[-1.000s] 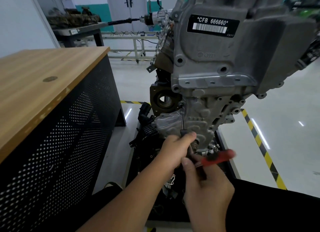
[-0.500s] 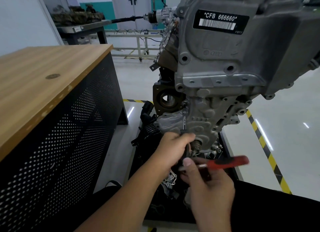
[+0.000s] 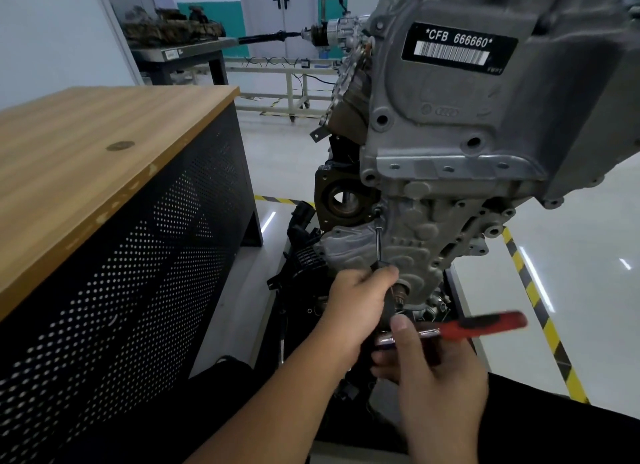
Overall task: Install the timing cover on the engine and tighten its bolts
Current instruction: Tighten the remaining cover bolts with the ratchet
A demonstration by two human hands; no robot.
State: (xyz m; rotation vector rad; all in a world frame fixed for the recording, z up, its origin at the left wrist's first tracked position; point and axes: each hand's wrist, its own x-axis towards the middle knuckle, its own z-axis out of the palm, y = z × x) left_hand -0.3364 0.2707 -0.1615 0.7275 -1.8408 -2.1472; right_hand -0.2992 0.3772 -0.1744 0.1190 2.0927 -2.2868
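Swung rightward, red ratchet handle (image 3: 485, 323) pinched by right hand (image 3: 436, 370); left hand (image 3: 356, 301) grips extension (image 3: 378, 245).

There is 1 view only, from a wide-angle camera on the person's head, looking forward and down. It sits close to the engine (image 3: 450, 152), which fills the upper right and leans out of the top edge, its lines bent by the lens. Both forearms enter from the bottom edge, and the left hand (image 3: 356, 304) and right hand (image 3: 440, 370) meet low in the middle, very near the camera. A wood-topped table (image 3: 86, 159) runs along the left side. Past the engine the view reaches across a shiny floor (image 3: 571, 273) to a far wall with a double door (image 3: 277, 6).
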